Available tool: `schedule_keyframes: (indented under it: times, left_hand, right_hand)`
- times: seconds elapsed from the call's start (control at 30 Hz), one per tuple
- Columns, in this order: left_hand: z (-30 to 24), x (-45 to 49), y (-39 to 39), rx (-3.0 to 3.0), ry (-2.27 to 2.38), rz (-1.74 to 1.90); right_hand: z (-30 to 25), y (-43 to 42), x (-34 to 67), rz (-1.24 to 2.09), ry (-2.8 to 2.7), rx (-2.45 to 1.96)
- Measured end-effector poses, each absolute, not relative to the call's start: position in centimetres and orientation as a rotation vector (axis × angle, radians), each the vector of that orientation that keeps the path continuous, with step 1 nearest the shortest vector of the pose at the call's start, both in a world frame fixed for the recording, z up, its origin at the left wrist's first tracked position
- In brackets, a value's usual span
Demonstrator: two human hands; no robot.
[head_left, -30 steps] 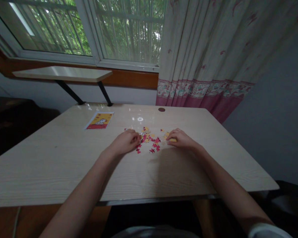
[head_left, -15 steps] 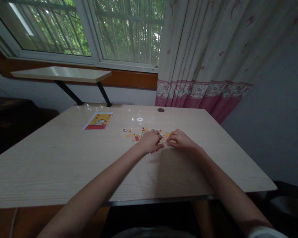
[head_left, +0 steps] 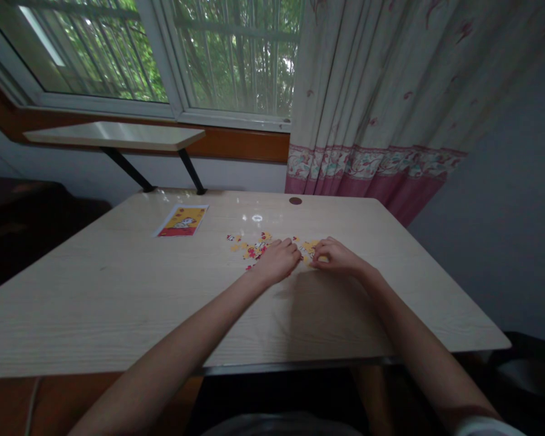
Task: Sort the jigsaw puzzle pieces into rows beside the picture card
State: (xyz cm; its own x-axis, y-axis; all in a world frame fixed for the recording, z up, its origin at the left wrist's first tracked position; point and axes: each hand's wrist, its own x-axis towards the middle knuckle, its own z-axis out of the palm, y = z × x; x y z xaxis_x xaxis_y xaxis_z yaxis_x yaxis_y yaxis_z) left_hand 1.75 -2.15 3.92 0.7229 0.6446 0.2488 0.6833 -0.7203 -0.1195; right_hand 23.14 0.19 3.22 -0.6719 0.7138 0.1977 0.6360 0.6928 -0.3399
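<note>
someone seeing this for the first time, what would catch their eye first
Probably the bright window at the upper left, green foliage behind it. Next, the small red and yellow puzzle pieces on the pale table, with the left hand and right hand among them. The yellow-and-red picture, farther back to the left, also stands out.

Left hand [head_left: 278,261], palm-down and curled, at twelve o'clock, with right hand [head_left: 333,257] bent inward at one o'clock.
</note>
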Motion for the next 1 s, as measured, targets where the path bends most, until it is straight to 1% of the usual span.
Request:
schedule_keyframes:
  times: [0.1, 0.2, 0.3, 0.37, 0.47, 0.6, 0.7, 0.77, 0.9, 1.0]
  left_hand:
    - [5.0, 1.0, -2.0, -2.785, -1.187, -0.398]
    - [6.3, -1.2, -2.0, -2.987, -1.359, -0.475]
    - [7.1, -4.7, -2.0, -3.125, -1.554, -0.429]
    - [7.0, -7.1, -2.0, -3.115, -1.712, -0.333]
    - [6.4, -10.0, -2.0, -3.074, -1.797, -0.283]
    - [5.7, -11.3, -2.2, -3.146, -1.823, -0.221]
    - [5.7, -11.1, -2.3, -3.029, -1.890, -0.190]
    - [5.7, -11.0, -2.1, -2.880, -1.905, -0.229]
    - [5.0, -11.4, -1.1, -2.634, -1.789, -0.436]
    - [3.8, -11.5, -0.5, -2.583, -1.767, -0.414]
  right_hand:
    - [3.2, 0.4, 23.6, 0.315, -2.553, -1.095]
    - [3.1, 0.6, 23.9, 0.277, -2.498, -1.101]
    - [3.1, 0.8, 23.6, 0.282, -2.472, -1.074]
    - [3.1, 0.9, 22.8, 0.300, -2.470, -1.043]
    - [3.3, 1.3, 20.7, 0.292, -2.496, -1.000]
    - [3.7, 2.4, 17.2, 0.230, -2.581, -0.946]
    - [3.6, 3.7, 14.9, 0.172, -2.612, -0.937]
    - [3.4, 4.4, 13.8, 0.154, -2.629, -0.958]
    - [3.1, 5.0, 13.0, 0.161, -2.664, -0.997]
    - [3.4, 4.7, 13.6, 0.147, -2.668, -1.019]
